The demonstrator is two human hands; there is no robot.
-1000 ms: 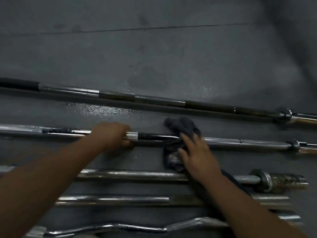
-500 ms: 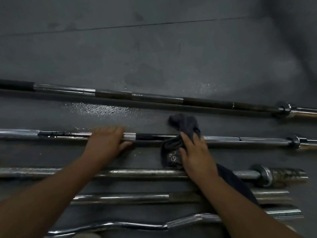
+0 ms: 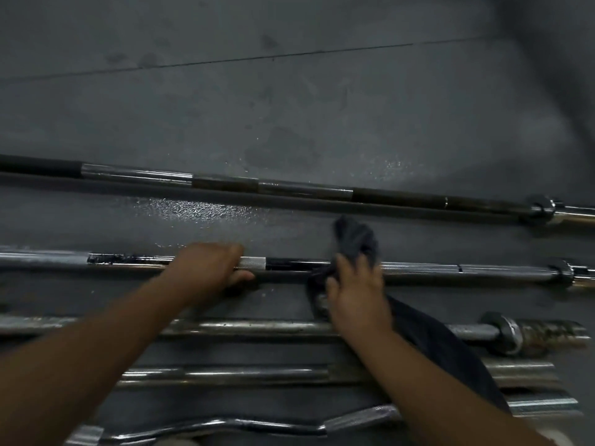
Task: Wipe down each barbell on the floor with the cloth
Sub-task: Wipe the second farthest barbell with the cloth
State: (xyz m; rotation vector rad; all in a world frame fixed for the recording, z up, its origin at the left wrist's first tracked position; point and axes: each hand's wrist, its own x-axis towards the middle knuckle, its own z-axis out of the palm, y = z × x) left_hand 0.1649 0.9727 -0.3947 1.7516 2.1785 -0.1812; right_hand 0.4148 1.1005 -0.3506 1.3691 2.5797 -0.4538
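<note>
Dark grey rubber floor (image 3: pixel 289 107), one seam across it, one wet patch (image 3: pixel 193 209) glinting; five barbells lie side by side, four straight, one curl bar (image 3: pixel 225 426) nearest; left hand (image 3: pixel 206 268) curls its fingers over the second barbell (image 3: pixel 450 269); right hand (image 3: pixel 354 294) fingers clamp the one dark cloth (image 3: pixel 354 239) round that same bar.
</note>
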